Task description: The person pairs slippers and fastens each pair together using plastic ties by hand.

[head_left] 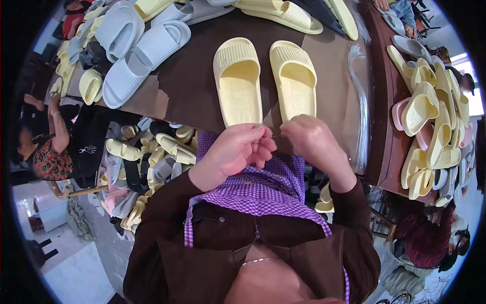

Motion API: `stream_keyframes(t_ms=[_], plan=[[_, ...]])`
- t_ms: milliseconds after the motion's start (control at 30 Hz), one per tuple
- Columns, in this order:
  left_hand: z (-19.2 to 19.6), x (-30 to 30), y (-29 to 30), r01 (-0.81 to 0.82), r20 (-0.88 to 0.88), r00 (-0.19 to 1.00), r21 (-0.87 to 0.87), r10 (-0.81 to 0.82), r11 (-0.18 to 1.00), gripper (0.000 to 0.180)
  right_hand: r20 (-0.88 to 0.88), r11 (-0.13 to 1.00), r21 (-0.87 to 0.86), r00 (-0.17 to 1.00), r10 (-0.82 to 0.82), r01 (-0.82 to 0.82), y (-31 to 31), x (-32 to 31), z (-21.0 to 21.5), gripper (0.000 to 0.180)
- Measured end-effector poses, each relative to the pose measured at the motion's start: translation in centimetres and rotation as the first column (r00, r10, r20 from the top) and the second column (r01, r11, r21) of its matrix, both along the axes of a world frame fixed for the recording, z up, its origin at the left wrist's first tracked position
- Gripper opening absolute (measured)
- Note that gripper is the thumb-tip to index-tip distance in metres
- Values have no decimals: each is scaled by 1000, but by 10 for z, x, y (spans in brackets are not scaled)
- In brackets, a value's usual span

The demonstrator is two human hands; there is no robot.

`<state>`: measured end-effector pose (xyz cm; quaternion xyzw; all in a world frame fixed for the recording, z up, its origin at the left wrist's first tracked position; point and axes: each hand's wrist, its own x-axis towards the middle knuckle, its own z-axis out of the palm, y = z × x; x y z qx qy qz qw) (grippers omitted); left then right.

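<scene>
Two pale yellow slide slippers, the left slipper (242, 91) and the right slipper (298, 88), lie side by side on the brown table, toes pointing away from me. At the left one's heel, my left hand (238, 149) is closed with its fingers curled. By the other heel my right hand (316, 142) is closed in a pinch. A faint thin line shows near my fingertips, too fine to name. To the right lies a bundle of thin, clear strands (359, 106). A purple checked apron (258, 187) hangs below my hands.
Grey slippers (147, 58) and yellow ones (283, 15) crowd the table's left and far sides. More slippers (152, 152) are heaped below the table on the left. Another pile (430, 116) covers the right-hand table. Other people (50, 147) sit nearby.
</scene>
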<state>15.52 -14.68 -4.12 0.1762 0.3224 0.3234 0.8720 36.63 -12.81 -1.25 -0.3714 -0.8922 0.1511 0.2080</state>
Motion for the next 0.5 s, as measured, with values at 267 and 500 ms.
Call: stream_keyframes(t_ms=[267, 500], plan=[[-18, 54, 67, -96, 148, 984, -13, 97, 995, 23, 179, 990, 92, 976, -123, 108, 78, 19, -11, 18], [-22, 80, 97, -394, 160, 900, -100, 406, 914, 19, -42, 977, 15, 977, -210, 211, 100, 35, -2, 24]])
